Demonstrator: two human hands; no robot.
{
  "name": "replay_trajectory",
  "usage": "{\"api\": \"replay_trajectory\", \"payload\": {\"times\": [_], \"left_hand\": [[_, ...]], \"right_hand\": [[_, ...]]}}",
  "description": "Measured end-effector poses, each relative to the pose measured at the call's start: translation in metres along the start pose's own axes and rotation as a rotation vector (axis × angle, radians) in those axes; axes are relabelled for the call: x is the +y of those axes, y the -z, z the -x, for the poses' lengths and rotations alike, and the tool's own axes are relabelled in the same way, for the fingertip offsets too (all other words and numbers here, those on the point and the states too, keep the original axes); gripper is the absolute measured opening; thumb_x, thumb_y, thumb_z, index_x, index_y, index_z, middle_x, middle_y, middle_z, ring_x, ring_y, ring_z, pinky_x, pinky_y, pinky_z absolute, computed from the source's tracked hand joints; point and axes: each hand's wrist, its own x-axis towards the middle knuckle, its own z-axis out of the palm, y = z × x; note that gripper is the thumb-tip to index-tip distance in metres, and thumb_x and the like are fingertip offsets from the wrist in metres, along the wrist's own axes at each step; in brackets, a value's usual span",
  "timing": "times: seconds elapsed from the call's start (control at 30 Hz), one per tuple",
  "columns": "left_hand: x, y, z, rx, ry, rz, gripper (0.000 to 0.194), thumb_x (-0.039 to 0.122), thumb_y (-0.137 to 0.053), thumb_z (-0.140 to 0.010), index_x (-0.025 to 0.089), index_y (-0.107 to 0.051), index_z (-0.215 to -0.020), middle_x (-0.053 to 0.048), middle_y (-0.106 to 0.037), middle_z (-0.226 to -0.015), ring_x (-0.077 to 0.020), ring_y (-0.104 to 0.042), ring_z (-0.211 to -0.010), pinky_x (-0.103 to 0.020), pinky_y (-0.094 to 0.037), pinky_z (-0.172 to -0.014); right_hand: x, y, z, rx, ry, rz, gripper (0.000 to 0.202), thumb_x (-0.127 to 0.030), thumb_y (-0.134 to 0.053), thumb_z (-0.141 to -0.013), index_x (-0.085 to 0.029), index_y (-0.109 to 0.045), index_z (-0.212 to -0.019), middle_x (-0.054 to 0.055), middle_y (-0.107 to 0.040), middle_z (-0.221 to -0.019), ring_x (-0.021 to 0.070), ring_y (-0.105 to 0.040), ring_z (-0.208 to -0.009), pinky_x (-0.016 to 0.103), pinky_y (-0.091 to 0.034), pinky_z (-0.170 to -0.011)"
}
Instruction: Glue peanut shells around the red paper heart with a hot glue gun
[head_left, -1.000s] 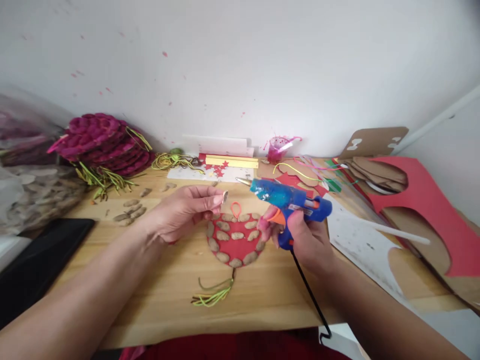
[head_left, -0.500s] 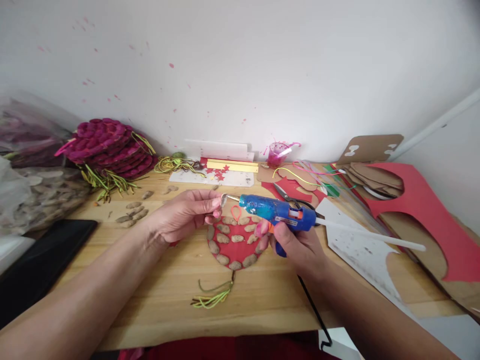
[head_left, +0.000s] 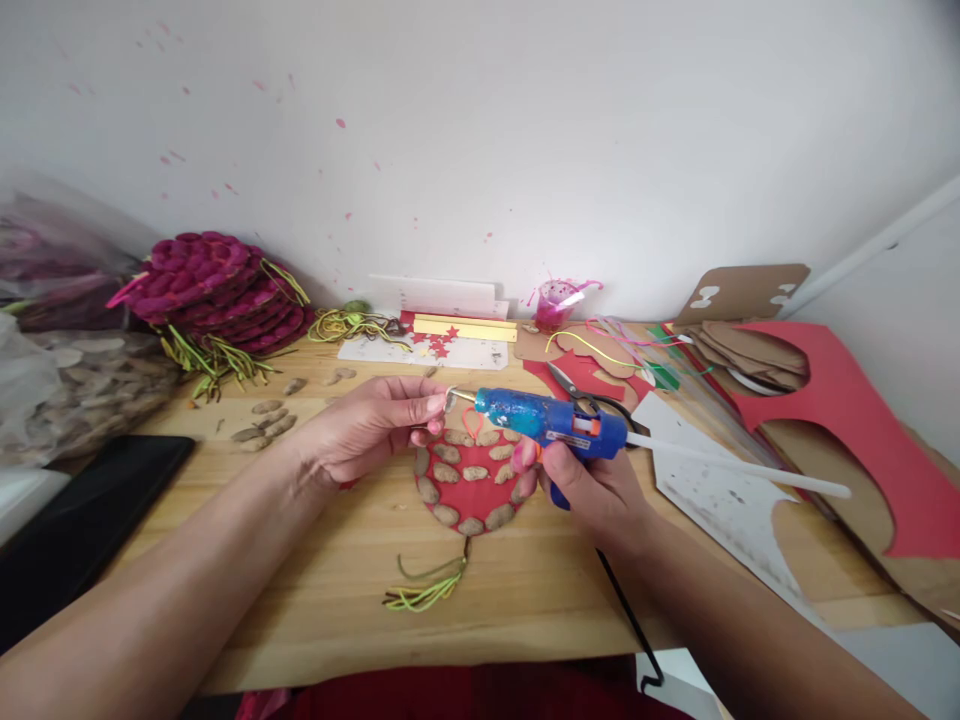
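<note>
From my head, I see my left hand (head_left: 379,425) pinching a peanut (head_left: 451,401) above the table (head_left: 300,600), midway between front and back edges. It should be light, brittle-shelled, best held gently by its sides. My right hand (head_left: 600,485) grips the glue gun (head_left: 540,418), nozzle (head_left: 464,397) at the peanut.
</note>
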Motion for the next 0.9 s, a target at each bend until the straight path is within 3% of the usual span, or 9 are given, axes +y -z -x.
{"api": "replay_trajectory", "payload": {"times": [0.53,0.9], "left_hand": [[0.0015,-0.0006,0.0021,-0.01,-0.018,0.041,0.038,0.035,-0.1,-0.061,0.009,-0.075,-0.074,-0.004,-0.067,-0.067,-0.0078,-0.053,-0.06,-0.019,-0.041,-0.056],[-0.0002,0.0012,-0.0002,-0.011,-0.006,0.041,0.038,0.036,-0.102,-0.057,0.012,-0.077,-0.072,-0.004,-0.069,-0.066,-0.0078,-0.054,-0.057,-0.017,-0.044,-0.053]], "right_hand": [[0.0081,0.0028,0.0011,-0.002,-0.022,0.01,0.053,-0.071,-0.057,-0.096,-0.02,-0.068,-0.086,0.006,-0.069,-0.07,0.0207,-0.066,-0.066,0.033,-0.051,-0.061],[0.0005,-0.0003,-0.0017,0.026,0.003,-0.001,0.055,-0.072,-0.059,-0.094,-0.019,-0.068,-0.082,0.006,-0.07,-0.067,0.0199,-0.068,-0.063,0.03,-0.048,-0.055]]}}
